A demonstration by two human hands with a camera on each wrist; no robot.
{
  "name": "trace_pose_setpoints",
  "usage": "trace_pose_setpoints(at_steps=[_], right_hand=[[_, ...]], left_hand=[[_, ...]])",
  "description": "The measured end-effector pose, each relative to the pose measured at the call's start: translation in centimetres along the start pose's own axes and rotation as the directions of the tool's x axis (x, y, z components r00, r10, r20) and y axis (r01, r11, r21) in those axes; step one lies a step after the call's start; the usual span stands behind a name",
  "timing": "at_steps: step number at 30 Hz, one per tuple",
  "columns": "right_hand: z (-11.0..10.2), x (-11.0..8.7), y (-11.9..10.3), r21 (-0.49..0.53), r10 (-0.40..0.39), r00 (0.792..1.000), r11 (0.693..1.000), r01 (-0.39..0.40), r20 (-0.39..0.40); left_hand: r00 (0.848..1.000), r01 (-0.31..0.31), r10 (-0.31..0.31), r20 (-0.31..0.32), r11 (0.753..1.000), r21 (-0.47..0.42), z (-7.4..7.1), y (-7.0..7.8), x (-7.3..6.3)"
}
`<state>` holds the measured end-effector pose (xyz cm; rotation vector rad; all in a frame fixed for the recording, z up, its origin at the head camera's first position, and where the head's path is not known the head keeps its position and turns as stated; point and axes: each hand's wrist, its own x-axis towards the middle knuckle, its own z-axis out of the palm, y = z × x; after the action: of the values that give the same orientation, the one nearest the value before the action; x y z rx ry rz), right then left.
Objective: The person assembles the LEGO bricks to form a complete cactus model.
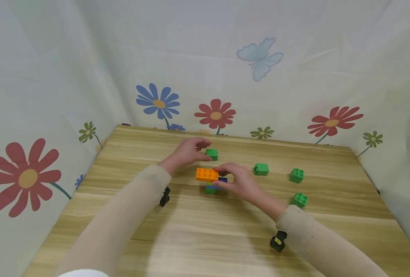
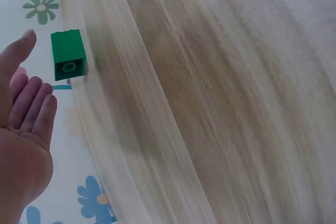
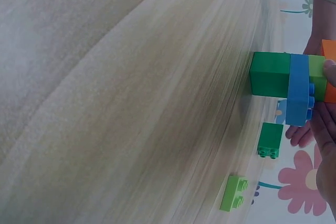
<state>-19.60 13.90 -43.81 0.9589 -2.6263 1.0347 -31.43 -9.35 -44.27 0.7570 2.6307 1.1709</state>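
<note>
stack [image 3: 298, 80] of four bricks, near the middle of the bench [image 1: 198, 234]: one orange brick [image 1: 205, 174] on top, then one light green brick [image 3: 316, 66], one blue brick [image 3: 297, 100], and one dark green brick [image 3: 270, 74] at the bottom. i see two hands from here. the right hand [image 1: 241, 179] has its grip clamped on the stack. the left hand [image 1: 187, 152] has its grip apart, just beside one loose green brick [image 1: 212, 154]. three more green bricks [image 1: 262, 169] sit over on the right.

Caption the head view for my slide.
Right hand grips orange-topped plastic brick stack; left hand open beside green rectangular block.
</note>
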Motion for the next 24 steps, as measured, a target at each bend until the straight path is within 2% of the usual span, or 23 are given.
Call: trace_pose_setpoints(at_steps=[8, 17, 24], right_hand=[[-0.1, 0.2, -0.2, 0.015, 0.017, 1.000, 1.000, -0.017, 0.017], [-0.1, 0.2, -0.2, 0.018, 0.021, 1.000, 1.000, -0.021, 0.014], [-0.1, 0.1, -0.3, 0.004, 0.008, 1.000, 1.000, -0.009, 0.011]], left_hand=[[0.999, 0.033, -0.033, -0.017, 0.999, 0.008, 0.4, 0.0, 0.7], [0.999, 0.033, -0.032, -0.021, 0.998, 0.059, 1.1, 0.0, 1.3], [0.998, 0.042, -0.038, -0.046, 0.994, 0.099, 1.8, -0.1, 1.3]])
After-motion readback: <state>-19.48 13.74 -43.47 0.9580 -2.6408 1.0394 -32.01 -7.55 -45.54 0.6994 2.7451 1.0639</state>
